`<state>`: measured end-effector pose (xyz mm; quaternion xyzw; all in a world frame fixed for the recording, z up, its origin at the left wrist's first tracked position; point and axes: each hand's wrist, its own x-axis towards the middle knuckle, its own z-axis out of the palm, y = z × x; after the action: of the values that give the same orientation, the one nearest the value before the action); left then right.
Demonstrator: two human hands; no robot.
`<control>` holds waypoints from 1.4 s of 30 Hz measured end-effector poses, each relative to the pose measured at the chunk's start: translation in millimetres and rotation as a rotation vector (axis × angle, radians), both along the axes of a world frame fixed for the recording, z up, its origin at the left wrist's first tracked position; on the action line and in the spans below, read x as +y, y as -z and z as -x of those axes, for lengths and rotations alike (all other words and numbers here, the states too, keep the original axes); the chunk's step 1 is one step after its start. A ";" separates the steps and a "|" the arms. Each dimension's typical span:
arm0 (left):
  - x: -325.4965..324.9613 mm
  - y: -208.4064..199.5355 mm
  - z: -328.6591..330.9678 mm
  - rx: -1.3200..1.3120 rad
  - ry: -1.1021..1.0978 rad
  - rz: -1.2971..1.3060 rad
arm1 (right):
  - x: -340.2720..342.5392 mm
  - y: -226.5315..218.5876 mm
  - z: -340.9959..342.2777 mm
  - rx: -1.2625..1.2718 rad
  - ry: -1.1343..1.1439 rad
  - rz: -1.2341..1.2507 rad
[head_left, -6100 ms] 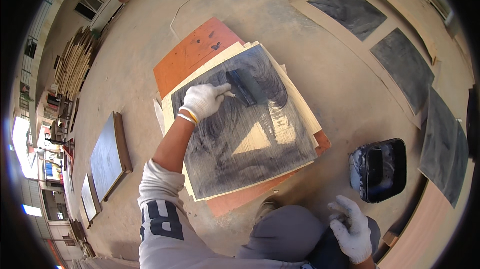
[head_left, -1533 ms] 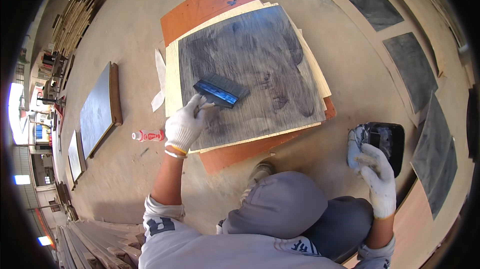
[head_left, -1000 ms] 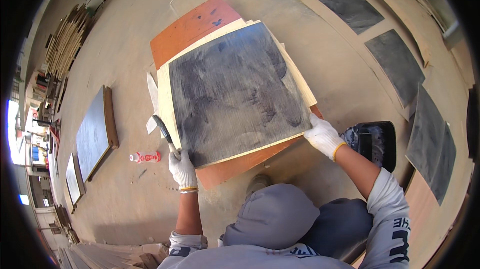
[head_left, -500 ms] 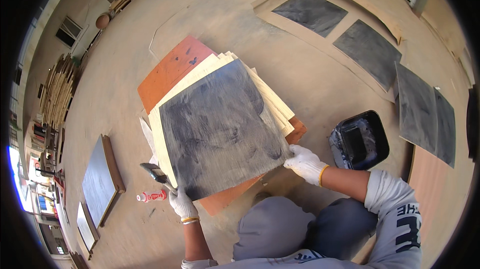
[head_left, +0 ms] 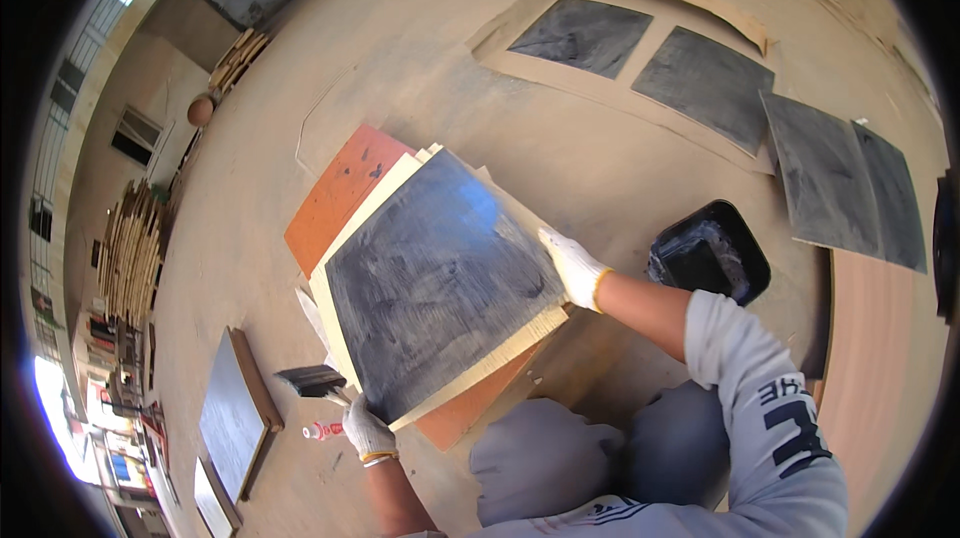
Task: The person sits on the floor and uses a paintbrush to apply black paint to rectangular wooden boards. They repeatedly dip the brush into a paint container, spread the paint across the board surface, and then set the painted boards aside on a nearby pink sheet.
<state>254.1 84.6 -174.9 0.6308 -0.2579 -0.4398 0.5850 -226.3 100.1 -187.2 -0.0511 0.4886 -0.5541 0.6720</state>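
A black-coated square board (head_left: 440, 288) lies over a stack of pale boards (head_left: 490, 353), its coat streaky with a bluish shine at the far end. My right hand (head_left: 572, 266), in a white knit glove, holds its right edge, with the fingers partly hidden along the side. At the near left corner, my gloved left hand (head_left: 368, 428) is closed round the handle of a wide paintbrush (head_left: 310, 380) and also touches the board. The dark brush head points left, away from the board. Under the stack is a reddish-orange board (head_left: 350, 183) with dark spots.
A black tub (head_left: 712, 253) with dark paint residue stands at right. Several black-coated boards (head_left: 705, 88) lie on the floor beyond. A red-and-white bottle (head_left: 322, 430) lies left of my left hand, near a grey-topped slab (head_left: 235, 413). Wood strips (head_left: 130, 248) lean farther left.
My right hand has moved from the board's near right corner up along its right edge. The black board has shifted away from me, baring a pale strip at the near side. The view has turned slightly.
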 end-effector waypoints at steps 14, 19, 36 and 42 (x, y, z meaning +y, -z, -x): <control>-4.0 -57.9 245.5 -0.022 0.524 0.318 | 223.3 -132.4 136.6 1.075 0.659 -0.137; 50.2 -130.9 454.4 0.035 1.180 0.302 | 423.8 -25.4 186.4 0.515 1.524 0.126; 421.7 62.4 627.2 -0.446 2.088 0.410 | 843.4 103.1 -17.9 0.341 2.121 -0.650; 470.5 63.9 624.0 -0.349 2.205 0.043 | 944.5 92.6 22.4 -0.074 2.105 -0.357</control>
<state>-369.8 555.0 -238.8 0.0996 -0.7626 -0.6192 -0.1588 -248.7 1044.6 -279.8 0.5123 0.3403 -0.7773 -0.1324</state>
